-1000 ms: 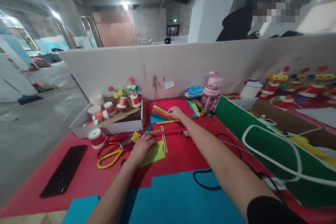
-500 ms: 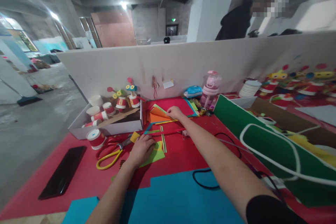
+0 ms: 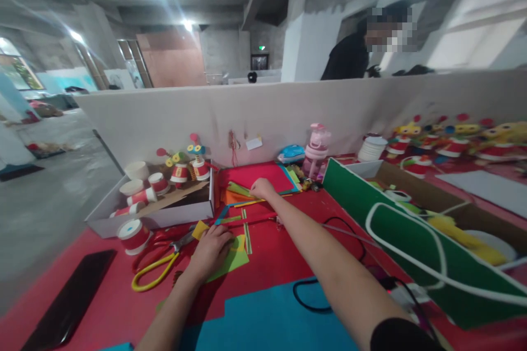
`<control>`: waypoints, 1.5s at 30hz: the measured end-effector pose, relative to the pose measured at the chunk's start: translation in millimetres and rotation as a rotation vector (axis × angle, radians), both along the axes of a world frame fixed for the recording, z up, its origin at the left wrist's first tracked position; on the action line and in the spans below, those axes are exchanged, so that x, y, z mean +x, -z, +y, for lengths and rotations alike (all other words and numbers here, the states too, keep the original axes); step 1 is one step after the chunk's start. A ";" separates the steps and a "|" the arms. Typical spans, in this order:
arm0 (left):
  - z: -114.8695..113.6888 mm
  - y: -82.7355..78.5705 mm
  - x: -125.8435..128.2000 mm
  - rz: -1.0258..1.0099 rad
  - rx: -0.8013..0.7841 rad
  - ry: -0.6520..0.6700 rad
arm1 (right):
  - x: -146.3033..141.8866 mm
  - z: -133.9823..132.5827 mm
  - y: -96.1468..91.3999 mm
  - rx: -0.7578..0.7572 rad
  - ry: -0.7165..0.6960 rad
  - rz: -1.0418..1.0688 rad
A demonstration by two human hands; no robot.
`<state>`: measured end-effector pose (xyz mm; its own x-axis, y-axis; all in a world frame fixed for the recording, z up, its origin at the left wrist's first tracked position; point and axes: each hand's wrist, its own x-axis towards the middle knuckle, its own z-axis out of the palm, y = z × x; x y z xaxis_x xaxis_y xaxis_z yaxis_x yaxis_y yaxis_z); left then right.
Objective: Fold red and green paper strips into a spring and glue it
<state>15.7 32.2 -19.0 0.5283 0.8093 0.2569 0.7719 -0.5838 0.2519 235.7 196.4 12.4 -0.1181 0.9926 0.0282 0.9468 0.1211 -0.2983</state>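
Observation:
My left hand [image 3: 211, 249] lies palm down on a yellow-green paper piece [image 3: 231, 255] on the red table mat [image 3: 280, 247], fingers curled lightly. Stretched far forward, my right hand [image 3: 261, 188] pinches the edge of a fanned stack of coloured paper sheets [image 3: 255, 181] near the white partition. Thin green and blue paper strips [image 3: 244, 222] lie between the two hands. Red and yellow scissors [image 3: 158, 266] rest just left of my left hand.
A white box [image 3: 156, 211] holds red paper cups and cup figures. One red cup [image 3: 134, 236] stands in front of it. A black phone [image 3: 66, 304], a black cable [image 3: 313, 296], a blue sheet [image 3: 267, 323], a pink bottle [image 3: 315, 148] and a green box [image 3: 395, 236] surround the hands. A person stands behind the partition.
The view has shifted right and tilted up a little. Both hands keep their places; the right hand still works at the paper stack.

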 end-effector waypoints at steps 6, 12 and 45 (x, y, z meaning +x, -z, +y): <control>1.1 1.3 -0.7 -0.017 0.005 -0.002 | -2.8 0.8 4.0 0.031 0.033 -0.042; -1.9 -3.6 1.3 -0.021 -0.020 -0.016 | -3.3 -1.3 13.5 0.182 0.003 -0.070; -3.7 -3.8 2.0 0.006 -0.037 -0.034 | 0.9 -3.0 14.4 0.378 -0.457 0.275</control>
<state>17.7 28.5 -15.2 0.5018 0.8357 0.2232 0.7927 -0.5476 0.2678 236.7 193.3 -2.0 -0.4645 0.7599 0.4547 0.6703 0.6372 -0.3803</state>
